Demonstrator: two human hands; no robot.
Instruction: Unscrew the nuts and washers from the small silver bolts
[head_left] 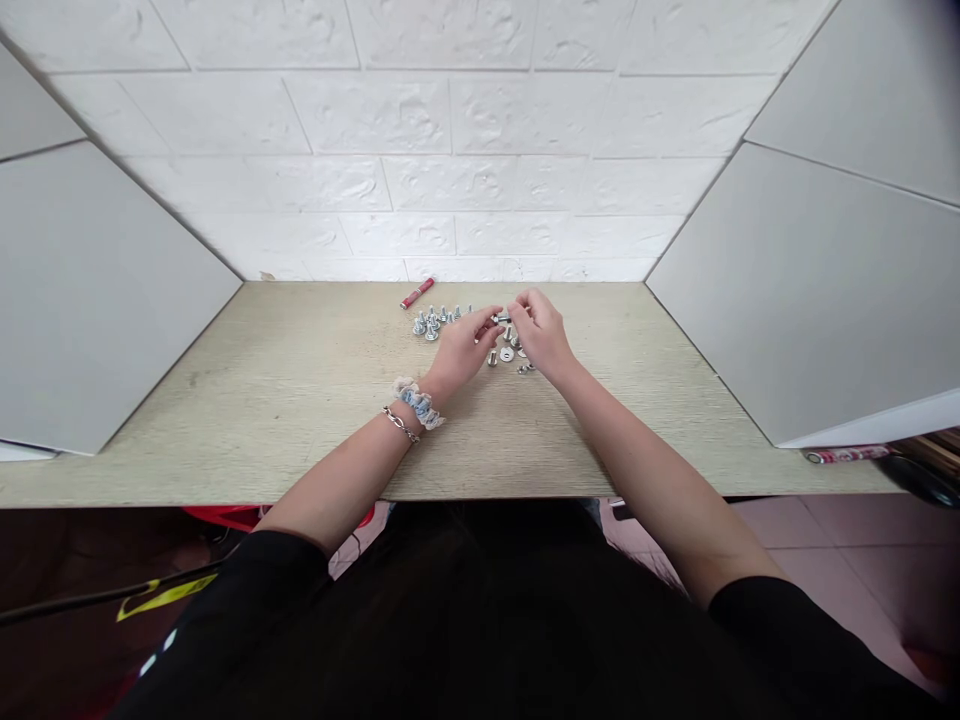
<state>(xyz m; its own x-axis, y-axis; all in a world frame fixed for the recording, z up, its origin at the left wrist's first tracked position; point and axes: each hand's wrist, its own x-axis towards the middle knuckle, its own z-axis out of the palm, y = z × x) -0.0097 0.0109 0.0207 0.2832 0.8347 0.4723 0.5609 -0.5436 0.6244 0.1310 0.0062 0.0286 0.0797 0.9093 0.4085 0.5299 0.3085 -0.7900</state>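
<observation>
Between my two hands a metal bolt (503,319) lies roughly sideways. My left hand (461,350) pinches its left end between thumb and fingers. The fingers of my right hand (541,332) are closed at its other end; whether a nut or washer is in them is too small to tell. Below the hands lie a flat washer (507,355), a short bolt (492,358) and small nuts (523,370). More loose hardware is partly hidden by my right hand. Left of my left hand stands a group of several bolts with washers (431,325), heads down.
A red tube-shaped object (417,293) lies near the back of the wooden tabletop (300,400). A white brick-pattern wall (420,180) closes the back, with grey panels (847,280) on both sides. At the right front edge is another red patterned tube (847,454).
</observation>
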